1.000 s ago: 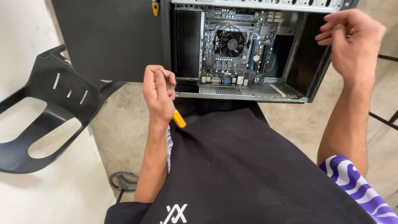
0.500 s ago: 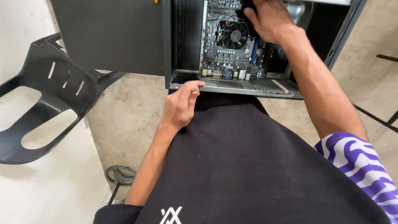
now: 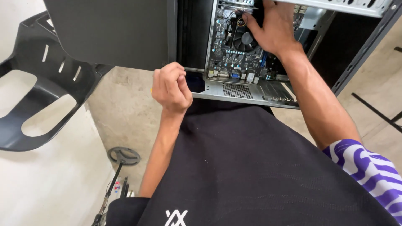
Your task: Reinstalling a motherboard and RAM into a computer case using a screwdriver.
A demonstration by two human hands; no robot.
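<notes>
hands: right hand [image 3: 274, 29] on motherboard [image 3: 234, 58] (left hand [image 3: 169, 88] fisted).

Bystander items around the workspot

Black plastic chair [image 3: 39, 96] at left on white floor; dark grey panel [image 3: 111, 31] upright beside it. Round metal disc on a thin rod [image 3: 124, 155] lies on concrete floor [image 3: 119, 109].

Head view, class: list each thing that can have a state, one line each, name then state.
Computer case: side open, board exposed.
Fan: mounted on the board, partly covered by the right hand.
Right hand: inside the case, resting over the fan; grip unclear.
Left hand: fisted at the case's lower edge; contents hidden.
Chair: empty, to the left.
</notes>
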